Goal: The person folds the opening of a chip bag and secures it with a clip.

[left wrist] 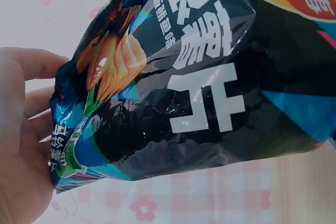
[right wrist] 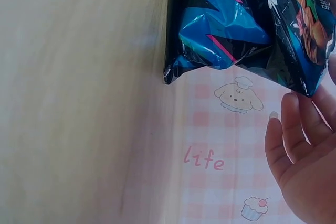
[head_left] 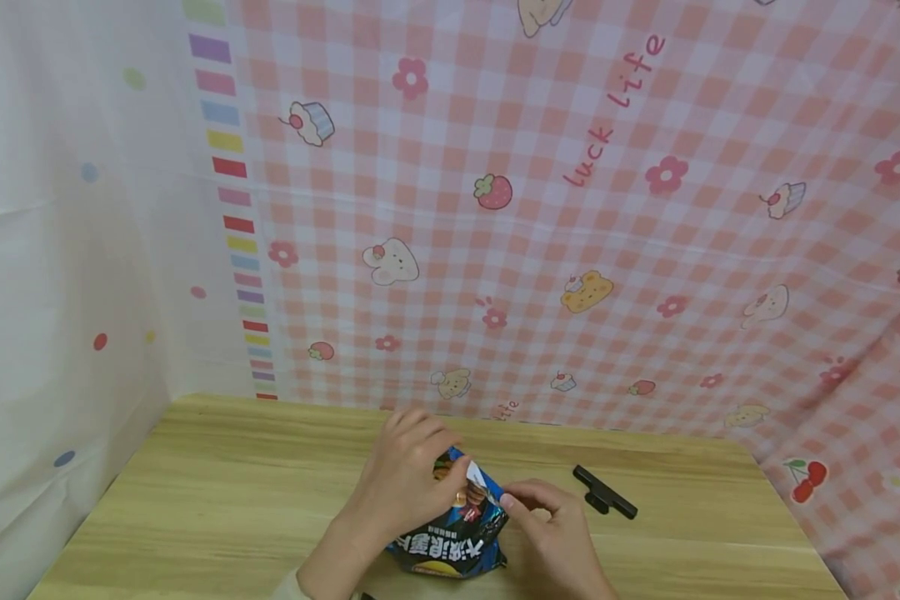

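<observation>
A black and blue potato chip bag [head_left: 450, 542] with white Chinese lettering stands on the wooden table, its crimped edge toward the back. My left hand [head_left: 412, 467] grips that edge from the left, thumb in front and fingers behind. At the bag's right upper corner, my right hand [head_left: 551, 521] pinches the edge between thumb and index finger. Seen from the left wrist, the bag [left wrist: 157, 124] looks plump, with pictured chips near the gripped end. In the right wrist view the other fingers [right wrist: 294, 124] of the right hand extend below the bag's corner.
Right of the hands, a black bar [head_left: 603, 492] with a short stub on one side lies on the table [head_left: 217, 500]. A pink checked cloth [head_left: 457, 250] hangs behind, with a white cloth [head_left: 67, 250] at the left.
</observation>
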`<state>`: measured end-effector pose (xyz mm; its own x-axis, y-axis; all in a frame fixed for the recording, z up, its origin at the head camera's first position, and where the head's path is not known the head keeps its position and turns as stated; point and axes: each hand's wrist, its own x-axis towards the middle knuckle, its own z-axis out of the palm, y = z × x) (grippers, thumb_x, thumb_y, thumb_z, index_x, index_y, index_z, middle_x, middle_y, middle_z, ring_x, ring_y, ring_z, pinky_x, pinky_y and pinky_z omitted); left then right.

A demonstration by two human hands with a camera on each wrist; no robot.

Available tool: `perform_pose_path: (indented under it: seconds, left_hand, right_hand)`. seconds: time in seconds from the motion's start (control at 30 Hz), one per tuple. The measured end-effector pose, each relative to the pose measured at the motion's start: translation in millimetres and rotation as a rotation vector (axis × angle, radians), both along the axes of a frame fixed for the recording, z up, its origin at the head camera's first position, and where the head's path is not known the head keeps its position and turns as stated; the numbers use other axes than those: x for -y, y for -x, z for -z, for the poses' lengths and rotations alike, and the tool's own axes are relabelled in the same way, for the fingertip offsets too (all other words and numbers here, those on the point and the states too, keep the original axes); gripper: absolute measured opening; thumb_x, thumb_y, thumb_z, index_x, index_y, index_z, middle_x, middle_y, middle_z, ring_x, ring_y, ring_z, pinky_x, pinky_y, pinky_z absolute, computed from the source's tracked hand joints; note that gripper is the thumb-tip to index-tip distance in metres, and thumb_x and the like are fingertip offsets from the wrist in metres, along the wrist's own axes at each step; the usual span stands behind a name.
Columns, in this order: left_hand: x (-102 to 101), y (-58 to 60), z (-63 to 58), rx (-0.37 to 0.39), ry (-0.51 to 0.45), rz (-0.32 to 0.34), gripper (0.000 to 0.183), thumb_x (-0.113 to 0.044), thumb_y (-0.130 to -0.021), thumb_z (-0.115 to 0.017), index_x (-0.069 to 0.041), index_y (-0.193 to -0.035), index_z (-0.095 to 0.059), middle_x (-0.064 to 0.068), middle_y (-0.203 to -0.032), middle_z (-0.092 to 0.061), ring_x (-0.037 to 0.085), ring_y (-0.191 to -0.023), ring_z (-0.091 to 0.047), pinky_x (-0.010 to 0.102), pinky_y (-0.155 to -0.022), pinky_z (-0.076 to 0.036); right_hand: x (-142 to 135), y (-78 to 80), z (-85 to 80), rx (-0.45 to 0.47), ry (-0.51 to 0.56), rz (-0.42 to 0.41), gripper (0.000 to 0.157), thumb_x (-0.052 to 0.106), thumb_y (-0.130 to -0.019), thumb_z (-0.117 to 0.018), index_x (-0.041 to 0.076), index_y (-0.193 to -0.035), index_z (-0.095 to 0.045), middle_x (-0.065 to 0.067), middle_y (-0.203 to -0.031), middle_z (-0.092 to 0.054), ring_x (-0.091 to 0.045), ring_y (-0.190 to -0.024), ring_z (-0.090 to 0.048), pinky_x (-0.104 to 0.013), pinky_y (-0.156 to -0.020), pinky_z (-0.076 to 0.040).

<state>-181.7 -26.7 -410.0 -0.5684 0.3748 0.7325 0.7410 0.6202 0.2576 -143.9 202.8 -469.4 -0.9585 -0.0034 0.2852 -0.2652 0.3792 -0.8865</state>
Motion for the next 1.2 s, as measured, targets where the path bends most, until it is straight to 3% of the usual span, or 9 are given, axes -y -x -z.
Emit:
perform_pose_path:
  seconds: [0.3,0.67,1.2]
  left_hand:
    - [2.1,-0.6,-1.6,0.014,0.045,0.013,0.009,-0.016,-0.086,-0.083,-0.012,-0.094,-0.081,-0.003,-0.092,-0.074,0.015,-0.090,-0.062,0.033,-0.084,-0.052]
    - [3.7,1.3,-0.9,-0.024,0.070,0.032,0.010,-0.008,-0.085,-0.086,-0.010,-0.091,-0.078,-0.003,-0.091,-0.073,0.016,-0.089,-0.064,0.032,-0.080,-0.051]
    - [5.0,2.7,-0.8,-0.049,0.083,0.035,0.012,-0.008,-0.084,-0.086,-0.010,-0.092,-0.078,-0.002,-0.092,-0.073,0.016,-0.089,-0.065,0.031,-0.081,-0.054]
  right_hand:
    - [0.8,2.8,1.2,0.006,-0.014,-0.021,0.017,0.006,-0.092,-0.080,0.022,-0.095,-0.082,0.008,-0.090,-0.074,-0.014,-0.082,-0.067,-0.028,-0.077,-0.056]
    - [0.0,3.5,6.0,-0.130,-0.055,-0.039,0.022,0.000,-0.090,-0.078,0.022,-0.087,-0.080,0.010,-0.085,-0.072,-0.008,-0.078,-0.063,-0.025,-0.070,-0.055]
    - [-0.7,3.9,4.2,-0.073,-0.108,-0.036,0.026,-0.002,-0.090,-0.078,0.023,-0.090,-0.080,0.014,-0.086,-0.071,-0.009,-0.078,-0.065,-0.026,-0.071,-0.056]
